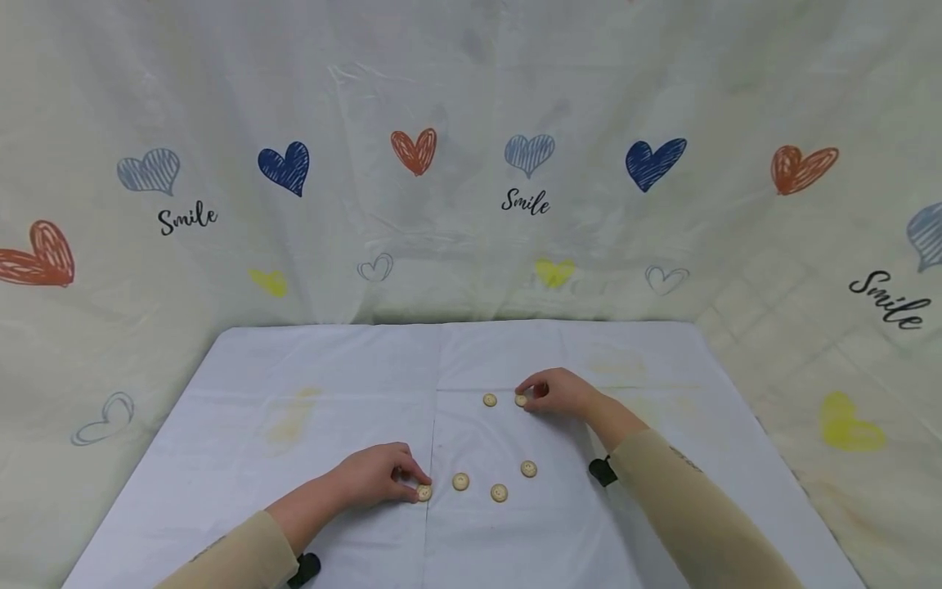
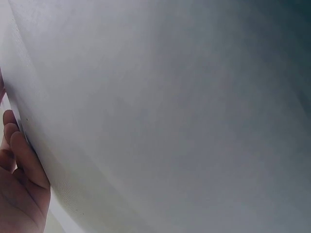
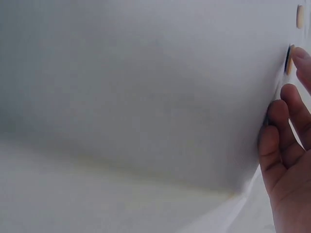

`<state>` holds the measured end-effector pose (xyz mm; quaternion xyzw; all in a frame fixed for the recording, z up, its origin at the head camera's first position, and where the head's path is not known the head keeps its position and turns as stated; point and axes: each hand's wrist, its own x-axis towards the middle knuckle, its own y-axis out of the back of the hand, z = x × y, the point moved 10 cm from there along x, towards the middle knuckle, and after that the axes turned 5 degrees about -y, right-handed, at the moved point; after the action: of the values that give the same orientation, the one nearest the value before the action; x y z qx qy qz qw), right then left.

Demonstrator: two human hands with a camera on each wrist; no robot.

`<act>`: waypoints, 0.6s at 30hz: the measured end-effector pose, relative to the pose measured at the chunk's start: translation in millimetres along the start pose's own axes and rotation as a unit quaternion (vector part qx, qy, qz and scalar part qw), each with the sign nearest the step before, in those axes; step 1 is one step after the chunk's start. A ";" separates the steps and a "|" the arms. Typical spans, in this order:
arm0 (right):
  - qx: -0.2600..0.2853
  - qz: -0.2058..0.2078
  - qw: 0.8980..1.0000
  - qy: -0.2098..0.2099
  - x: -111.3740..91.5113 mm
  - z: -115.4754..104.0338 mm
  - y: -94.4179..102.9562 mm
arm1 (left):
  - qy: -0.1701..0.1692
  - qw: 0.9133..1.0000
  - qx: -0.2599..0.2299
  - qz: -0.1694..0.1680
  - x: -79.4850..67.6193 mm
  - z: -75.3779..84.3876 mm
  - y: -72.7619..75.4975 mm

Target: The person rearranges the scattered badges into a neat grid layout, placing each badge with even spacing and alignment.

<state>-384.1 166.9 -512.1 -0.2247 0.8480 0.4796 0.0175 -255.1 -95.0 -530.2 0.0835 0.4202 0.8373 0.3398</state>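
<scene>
Several round, pale wooden buttons lie on the white-covered table in the head view. My left hand pinches one button at the table surface between thumb and forefinger. Farther back, the thumb and forefinger of my right hand pinch another button, which also shows edge-on in the right wrist view as a thin tan disc. Just left of it sits a separate button. Between the hands are three loose buttons: one near my left hand, one and one. The left wrist view hides the left button.
The white table cover has a crease down its middle and faint yellowish patches. Behind and beside the table hangs a pale curtain printed with hearts and the word Smile. Dark wrist devices show under both beige sleeves.
</scene>
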 end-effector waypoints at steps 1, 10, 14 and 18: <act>-0.001 0.002 1.000 0.000 -1.9 0.3 1.2 | -0.001 1.000 0.000 0.000 0.4 0.5 0.0; -0.004 -0.010 1.000 -0.003 -28.2 7.8 8.6 | 0.002 1.000 -0.002 -0.002 0.4 2.9 0.4; -0.011 -0.009 1.000 0.019 -48.1 7.6 11.0 | 0.002 1.000 0.000 -0.002 0.2 2.1 -0.3; -0.014 -0.011 0.999 0.040 -68.9 5.2 11.0 | -0.001 1.000 0.002 -0.003 0.4 0.5 -2.0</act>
<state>-327.5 201.0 -489.1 -0.2532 0.8387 0.4819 -0.0144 -254.2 -93.6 -531.5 0.0836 0.4214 0.8357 0.3422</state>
